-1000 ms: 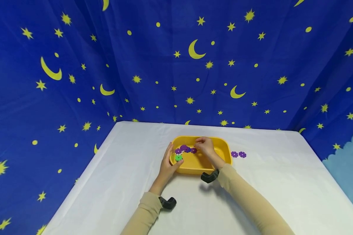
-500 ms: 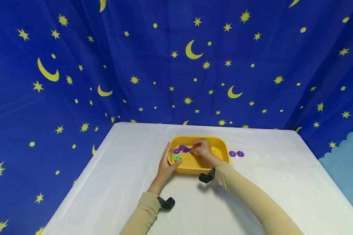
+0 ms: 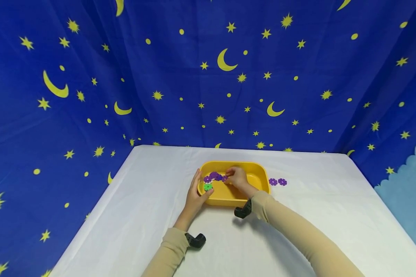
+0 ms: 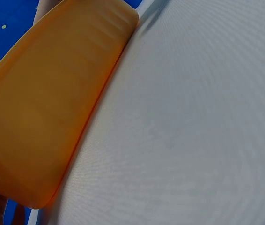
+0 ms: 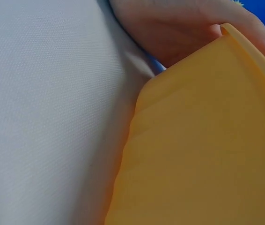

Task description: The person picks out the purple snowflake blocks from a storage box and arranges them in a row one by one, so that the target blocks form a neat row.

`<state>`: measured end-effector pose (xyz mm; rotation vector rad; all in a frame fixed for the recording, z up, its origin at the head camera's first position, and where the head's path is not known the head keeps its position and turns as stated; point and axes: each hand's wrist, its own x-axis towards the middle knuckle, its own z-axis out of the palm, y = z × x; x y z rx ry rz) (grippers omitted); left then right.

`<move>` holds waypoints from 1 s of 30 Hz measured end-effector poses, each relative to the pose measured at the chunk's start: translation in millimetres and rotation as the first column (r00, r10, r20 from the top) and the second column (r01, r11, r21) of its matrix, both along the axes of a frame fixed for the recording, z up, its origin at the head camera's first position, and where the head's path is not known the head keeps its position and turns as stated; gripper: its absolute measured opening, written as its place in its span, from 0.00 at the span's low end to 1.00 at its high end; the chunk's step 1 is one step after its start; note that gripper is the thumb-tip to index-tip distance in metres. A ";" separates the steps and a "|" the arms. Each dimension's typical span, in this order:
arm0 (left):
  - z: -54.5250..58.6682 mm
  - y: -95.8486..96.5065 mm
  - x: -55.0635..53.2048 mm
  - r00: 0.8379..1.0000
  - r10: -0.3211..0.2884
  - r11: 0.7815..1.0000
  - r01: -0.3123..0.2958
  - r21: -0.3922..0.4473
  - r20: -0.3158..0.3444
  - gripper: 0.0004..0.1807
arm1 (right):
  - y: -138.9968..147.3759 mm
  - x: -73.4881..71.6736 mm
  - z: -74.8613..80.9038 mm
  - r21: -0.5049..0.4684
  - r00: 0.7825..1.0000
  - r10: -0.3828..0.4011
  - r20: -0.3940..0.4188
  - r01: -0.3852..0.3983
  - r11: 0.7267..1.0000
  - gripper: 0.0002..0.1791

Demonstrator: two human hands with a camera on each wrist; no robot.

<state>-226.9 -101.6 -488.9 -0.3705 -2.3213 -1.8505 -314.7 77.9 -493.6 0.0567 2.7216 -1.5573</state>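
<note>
My left hand (image 3: 193,199) grips the left end of a yellow plastic bin (image 3: 225,202), its thumb over the front rim and its fingers along the outer side. Inside the bin my right hand (image 3: 237,177) reaches down and pinches a purple snowflake disc (image 3: 224,178) at its fingertips, which partly cover it. Dark blue (image 3: 219,177) and other purple discs (image 3: 213,175) lie just left of it. A green snowflake disc (image 3: 208,187) sits near the left thumb. Both wrist views show mainly the bin's outer wall (image 4: 53,103); the right one also catches the left hand (image 5: 179,28).
Two purple snowflake discs (image 3: 277,182) lie side by side on the white tablecloth (image 3: 152,181), just right of the bin. A blue curtain (image 3: 180,77) with yellow moons and stars stands behind the table.
My right hand has moved left and down inside the bin to the purple disc. The left hand stays on the bin, and the view has shifted slightly.
</note>
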 end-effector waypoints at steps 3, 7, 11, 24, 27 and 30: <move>-0.1 -0.3 0.8 1.000 0.005 1.000 -0.005 -0.007 0.002 0.41 | -0.7 1.3 0.2 0.020 1.000 0.005 0.004 -0.005 1.000 0.16; 0.1 -0.6 1.2 1.000 0.008 1.000 -0.008 -0.024 -0.004 0.41 | -1.6 2.3 1.1 0.048 1.000 0.009 0.017 -0.010 0.999 0.17; 0.3 -0.6 1.1 1.000 0.012 1.000 -0.012 -0.027 0.001 0.41 | -2.2 2.7 2.1 0.069 1.000 0.020 0.022 -0.021 0.997 0.17; 0.8 0.2 -0.3 1.000 0.013 1.000 -0.013 -0.013 0.003 0.42 | -1.3 -3.9 0.1 -0.130 0.998 -0.001 0.064 0.009 0.991 0.12; 0.9 0.3 -0.5 1.000 0.014 1.000 -0.014 -0.005 0.003 0.42 | -1.0 -5.2 0.7 -0.163 0.997 -0.013 0.082 0.026 0.986 0.11; 1.8 0.5 -0.3 1.000 0.013 1.000 -0.013 -0.003 0.009 0.42 | 0.2 -5.0 3.6 -0.180 0.995 -0.020 0.098 0.037 0.983 0.11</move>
